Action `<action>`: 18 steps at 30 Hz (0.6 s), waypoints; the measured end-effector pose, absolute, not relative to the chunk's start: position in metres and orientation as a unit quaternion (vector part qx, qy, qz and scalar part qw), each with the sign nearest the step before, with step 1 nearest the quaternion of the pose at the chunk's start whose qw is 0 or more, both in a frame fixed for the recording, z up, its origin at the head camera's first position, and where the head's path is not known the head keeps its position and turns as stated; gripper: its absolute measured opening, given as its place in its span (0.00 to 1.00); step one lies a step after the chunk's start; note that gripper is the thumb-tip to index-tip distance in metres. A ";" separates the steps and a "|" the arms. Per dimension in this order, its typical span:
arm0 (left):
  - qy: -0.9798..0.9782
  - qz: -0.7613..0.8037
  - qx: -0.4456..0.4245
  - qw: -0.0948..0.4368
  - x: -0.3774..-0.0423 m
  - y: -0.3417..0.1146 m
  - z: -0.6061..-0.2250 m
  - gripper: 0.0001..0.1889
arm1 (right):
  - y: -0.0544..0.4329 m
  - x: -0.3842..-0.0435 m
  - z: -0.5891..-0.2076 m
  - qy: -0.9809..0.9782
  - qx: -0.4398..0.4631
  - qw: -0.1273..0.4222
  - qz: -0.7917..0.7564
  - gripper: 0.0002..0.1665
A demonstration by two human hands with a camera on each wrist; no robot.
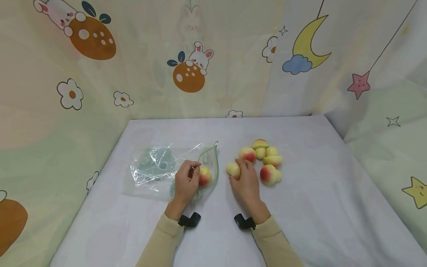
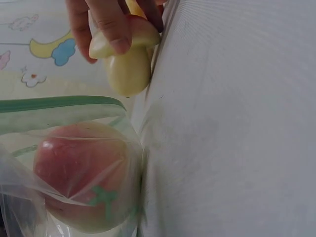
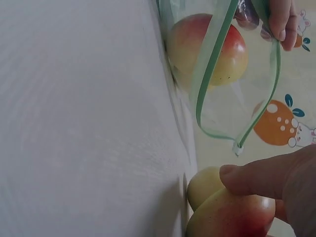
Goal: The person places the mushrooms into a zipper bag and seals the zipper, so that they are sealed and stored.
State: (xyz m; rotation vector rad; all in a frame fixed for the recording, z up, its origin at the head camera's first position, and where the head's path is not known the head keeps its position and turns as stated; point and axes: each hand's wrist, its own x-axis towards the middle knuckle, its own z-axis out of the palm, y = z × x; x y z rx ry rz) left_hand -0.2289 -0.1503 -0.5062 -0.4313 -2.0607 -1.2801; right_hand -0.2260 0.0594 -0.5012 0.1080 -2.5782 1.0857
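Note:
My left hand [image 1: 186, 181] pinches the upper edge of a clear zip bag [image 1: 153, 178] at its mouth. The bag's green zip strip [image 3: 216, 59] stands parted, and a red-and-yellow toy mushroom [image 1: 205, 176] lies just inside. To the right of the bag, my right hand [image 1: 246, 182] grips another toy mushroom [image 2: 129, 74] by its cap, with the pale stem pointing toward the bag. In the head view, the hand hides most of its cap. Left-hand fingers [image 3: 281, 22] show on the bag's edge in the right wrist view.
Several more toy mushrooms [image 1: 272, 160] lie close together beyond and right of my right hand. A white cloth [image 1: 317, 207] covers the table. Behind it hangs a patterned curtain [image 1: 233, 85] with bunnies, flowers and a moon.

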 end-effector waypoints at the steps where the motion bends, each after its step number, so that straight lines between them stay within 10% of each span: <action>1: -0.789 -0.490 -0.165 0.331 -0.229 -0.150 -0.506 0.05 | 0.059 -0.226 -0.502 -0.906 0.040 0.171 0.386 0.34; 18: -0.787 -0.482 -0.208 0.326 -0.225 -0.146 -0.500 0.08 | 0.032 -0.223 -0.510 -0.866 0.133 0.178 0.448 0.38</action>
